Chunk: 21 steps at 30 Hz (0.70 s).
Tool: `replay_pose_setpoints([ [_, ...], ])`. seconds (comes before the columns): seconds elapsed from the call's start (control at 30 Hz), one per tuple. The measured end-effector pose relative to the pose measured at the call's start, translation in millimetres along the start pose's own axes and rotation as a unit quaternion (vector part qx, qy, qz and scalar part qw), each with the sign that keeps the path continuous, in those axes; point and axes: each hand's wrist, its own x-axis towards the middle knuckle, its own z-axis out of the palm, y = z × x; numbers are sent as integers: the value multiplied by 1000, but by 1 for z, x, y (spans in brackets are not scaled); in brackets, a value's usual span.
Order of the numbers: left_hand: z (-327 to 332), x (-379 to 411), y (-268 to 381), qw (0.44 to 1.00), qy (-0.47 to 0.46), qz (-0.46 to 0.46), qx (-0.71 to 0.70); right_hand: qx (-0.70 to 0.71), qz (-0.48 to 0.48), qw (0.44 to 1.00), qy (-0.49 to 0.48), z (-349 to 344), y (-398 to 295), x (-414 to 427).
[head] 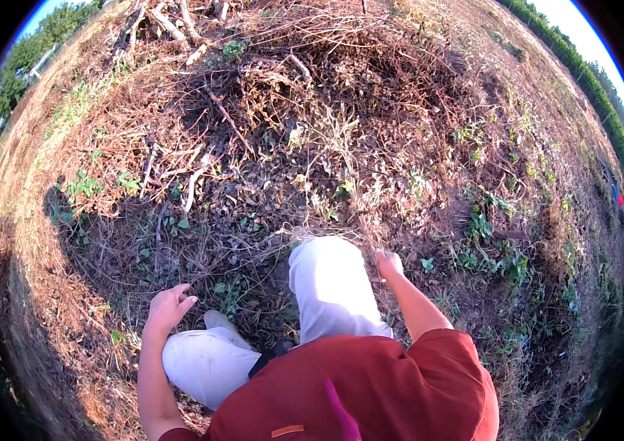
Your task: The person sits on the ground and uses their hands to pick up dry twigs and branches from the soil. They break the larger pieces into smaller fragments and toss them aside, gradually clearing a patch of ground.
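Beyond my raised, pale-trousered knee (329, 275), my right hand (389, 265) is closed around the lower end of some thin dry stalks (366, 223). Their pale, branching tops spread forward over the leaf litter (312, 165). My left hand (170, 306) hangs beside my other knee (207, 358), fingers apart and nothing in it. Under it are dry grass and a few green leaves (222, 289). A boot (222, 325) shows behind that knee.
A heap of brown brush and thin twigs (345, 38) lies ahead, with cut branches (171, 25) at its left. One long stick (229, 118) slants across the litter. Green weeds (502, 259) grow on the right. Far right is a small red object (620, 199), too small to identify.
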Motion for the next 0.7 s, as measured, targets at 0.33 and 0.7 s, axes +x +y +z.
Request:
replay_pose_setpoints([
  [0.33, 18, -29, -55, 990, -26, -120, -63, -288, -221, 932, 25, 38, -176, 92],
  [0.7, 42, -8, -97, 968, -85, -217, -90, -118, 143, 975, 126, 62, -218, 256],
])
